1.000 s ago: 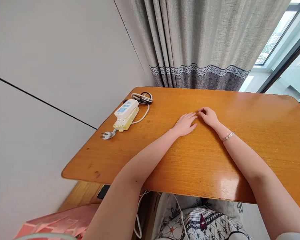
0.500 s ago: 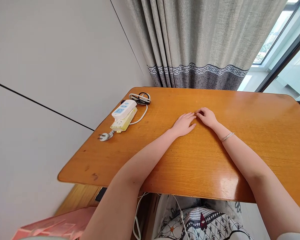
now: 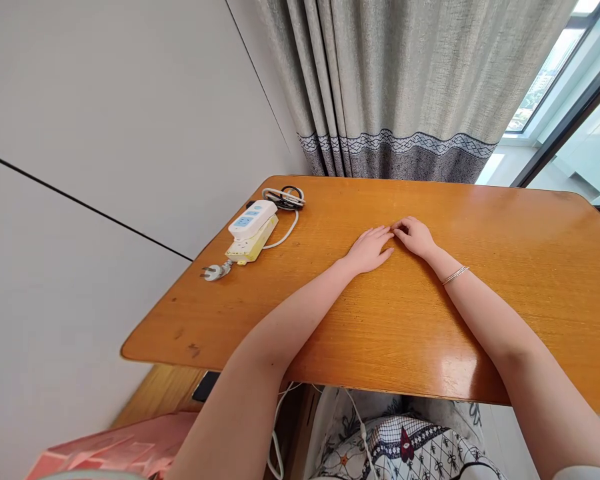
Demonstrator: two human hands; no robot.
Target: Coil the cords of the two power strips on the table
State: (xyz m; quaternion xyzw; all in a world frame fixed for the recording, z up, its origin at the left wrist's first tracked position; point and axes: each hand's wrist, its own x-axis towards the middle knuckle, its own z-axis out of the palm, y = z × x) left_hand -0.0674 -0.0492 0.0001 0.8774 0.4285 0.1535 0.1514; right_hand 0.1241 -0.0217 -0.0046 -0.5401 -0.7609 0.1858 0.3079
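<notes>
My left hand [image 3: 370, 250] lies flat, palm down, on the glossy brown wooden table [image 3: 520, 260], its fingers stretched out and nothing held. Just right of its fingertips, my right hand [image 3: 414, 237] rests on the wood with its fingers curled and the thumb near the index finger. Whatever may be between those fingertips is too small to make out. A thin silver bracelet [image 3: 455, 275] circles the right wrist. The two hands nearly meet at the fingertips.
At the table's left side, a white power strip [image 3: 253, 220] leans on a yellowed one [image 3: 253, 248], with a plug [image 3: 213, 272] and coiled cables [image 3: 286, 197]. A grey curtain [image 3: 405, 80] hangs behind the table. A pink object [image 3: 115, 443] is at the lower left.
The camera view has shifted slightly, so the table and power strips appear a little further right. Both hands keep practically the same pose and place.
</notes>
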